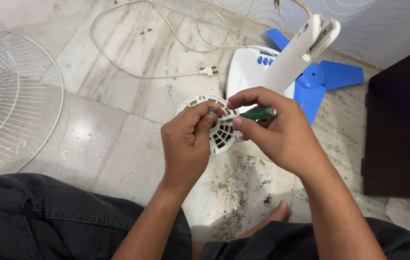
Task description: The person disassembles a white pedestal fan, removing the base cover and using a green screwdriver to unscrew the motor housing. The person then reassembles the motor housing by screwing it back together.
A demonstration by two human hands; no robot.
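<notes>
Head view, screw (210, 110) pinched in left fingers (204, 117), screwdriver (258, 113) in right hand (277, 132)

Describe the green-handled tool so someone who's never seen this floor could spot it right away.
Start at the white fan base lying on the marble floor, with the blue blades beside it. In front of it two hands meet over a round white slotted cover. The screwdriver is in the right hand; its green handle is the only green thing there.
</notes>
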